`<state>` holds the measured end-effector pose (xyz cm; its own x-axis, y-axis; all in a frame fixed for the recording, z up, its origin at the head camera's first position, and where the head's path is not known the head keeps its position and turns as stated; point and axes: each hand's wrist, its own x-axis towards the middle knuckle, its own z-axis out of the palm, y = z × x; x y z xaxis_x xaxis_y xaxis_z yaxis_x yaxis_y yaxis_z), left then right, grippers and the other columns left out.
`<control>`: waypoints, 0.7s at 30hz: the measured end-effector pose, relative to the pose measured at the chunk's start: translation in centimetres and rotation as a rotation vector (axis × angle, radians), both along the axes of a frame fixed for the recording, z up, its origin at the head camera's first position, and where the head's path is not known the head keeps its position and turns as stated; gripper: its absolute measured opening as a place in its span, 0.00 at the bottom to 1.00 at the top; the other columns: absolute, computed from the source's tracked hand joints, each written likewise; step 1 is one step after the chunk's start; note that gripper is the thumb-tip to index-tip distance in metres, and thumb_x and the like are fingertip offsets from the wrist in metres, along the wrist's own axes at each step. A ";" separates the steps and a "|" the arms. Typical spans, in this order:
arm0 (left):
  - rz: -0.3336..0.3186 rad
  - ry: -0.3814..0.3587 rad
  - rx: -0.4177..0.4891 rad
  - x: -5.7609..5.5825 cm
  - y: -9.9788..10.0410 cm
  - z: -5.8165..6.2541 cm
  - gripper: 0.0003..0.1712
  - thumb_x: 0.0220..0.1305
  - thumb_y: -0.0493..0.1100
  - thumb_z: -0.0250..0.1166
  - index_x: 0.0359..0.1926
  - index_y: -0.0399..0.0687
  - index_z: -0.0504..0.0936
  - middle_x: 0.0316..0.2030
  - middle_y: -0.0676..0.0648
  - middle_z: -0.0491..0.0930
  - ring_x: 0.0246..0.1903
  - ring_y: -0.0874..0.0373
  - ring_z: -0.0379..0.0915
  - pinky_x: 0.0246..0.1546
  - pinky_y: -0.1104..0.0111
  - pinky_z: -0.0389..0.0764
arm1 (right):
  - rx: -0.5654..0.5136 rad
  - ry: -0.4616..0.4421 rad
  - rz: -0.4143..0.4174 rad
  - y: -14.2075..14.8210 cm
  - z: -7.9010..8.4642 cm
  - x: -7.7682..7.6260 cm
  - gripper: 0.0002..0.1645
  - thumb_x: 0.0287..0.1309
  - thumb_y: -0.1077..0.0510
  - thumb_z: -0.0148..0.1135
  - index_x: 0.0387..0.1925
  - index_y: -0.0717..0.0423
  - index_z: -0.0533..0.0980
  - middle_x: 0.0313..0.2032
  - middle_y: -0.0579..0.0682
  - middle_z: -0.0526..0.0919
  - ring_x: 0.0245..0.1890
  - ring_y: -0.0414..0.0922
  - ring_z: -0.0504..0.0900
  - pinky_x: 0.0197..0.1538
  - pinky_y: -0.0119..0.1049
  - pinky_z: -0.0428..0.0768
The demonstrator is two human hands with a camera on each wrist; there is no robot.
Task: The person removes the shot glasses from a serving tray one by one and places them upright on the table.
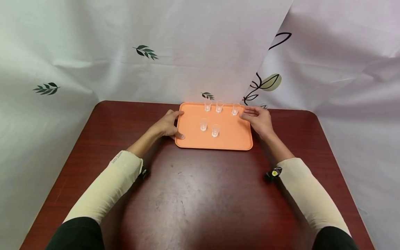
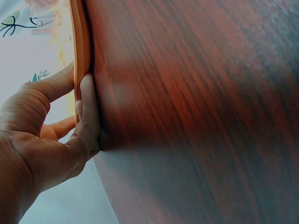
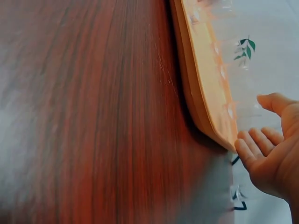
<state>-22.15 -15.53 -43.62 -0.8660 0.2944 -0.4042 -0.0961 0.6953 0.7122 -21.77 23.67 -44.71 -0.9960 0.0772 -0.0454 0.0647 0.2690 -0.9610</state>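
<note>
On an orange tray (image 1: 190, 139) stand several small clear cups: three along the back and two nearer the middle, including a front cup (image 1: 215, 130). My left hand (image 1: 168, 124) grips the tray's left edge, with the thumb near its front corner and a finger near the back. In the left wrist view that hand (image 2: 51, 135) has fingers on both sides of the rim. By the back right corner, my right hand (image 1: 258, 121) is beside the rightmost cup (image 1: 235, 109). In the right wrist view its thumb and fingers (image 3: 254, 144) are spread apart, with nothing gripped.
The tray lies at the far end of a dark red wooden table (image 1: 193, 194). Behind it hangs a white cloth (image 1: 187, 52) with leaf prints. A small clear object (image 3: 237, 192), its kind unclear, shows beyond the tray's right corner.
</note>
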 end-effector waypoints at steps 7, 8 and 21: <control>0.013 -0.015 0.004 -0.1 0.0 0.0 0.70 0.55 0.30 0.87 0.92 0.49 0.55 0.78 0.33 0.56 0.53 0.39 0.79 0.32 0.64 0.95 | -0.052 -0.009 -0.006 -1.1 -0.6 -1.3 0.34 0.65 0.63 0.79 0.71 0.69 0.81 0.67 0.69 0.86 0.52 0.35 0.86 0.53 0.19 0.87; 0.014 -0.015 0.006 -0.1 0.0 0.0 0.70 0.55 0.30 0.87 0.92 0.49 0.55 0.78 0.33 0.56 0.52 0.40 0.79 0.32 0.64 0.95 | -0.061 -0.010 -0.009 -1.3 -0.6 -1.4 0.35 0.65 0.63 0.79 0.71 0.69 0.80 0.67 0.69 0.85 0.53 0.36 0.86 0.53 0.20 0.87; 0.022 -0.012 0.028 0.0 0.0 0.0 0.71 0.55 0.28 0.87 0.92 0.48 0.56 0.78 0.33 0.55 0.50 0.41 0.79 0.31 0.65 0.94 | -0.039 0.024 -0.017 -2.8 -1.0 -2.3 0.32 0.68 0.63 0.78 0.70 0.71 0.81 0.65 0.72 0.86 0.47 0.30 0.84 0.49 0.17 0.85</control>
<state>-22.18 -15.49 -43.66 -0.8677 0.2866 -0.4062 -0.1195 0.6729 0.7300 -24.11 20.88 -45.74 -0.9954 0.0930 -0.0246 0.0456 0.2308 -0.9719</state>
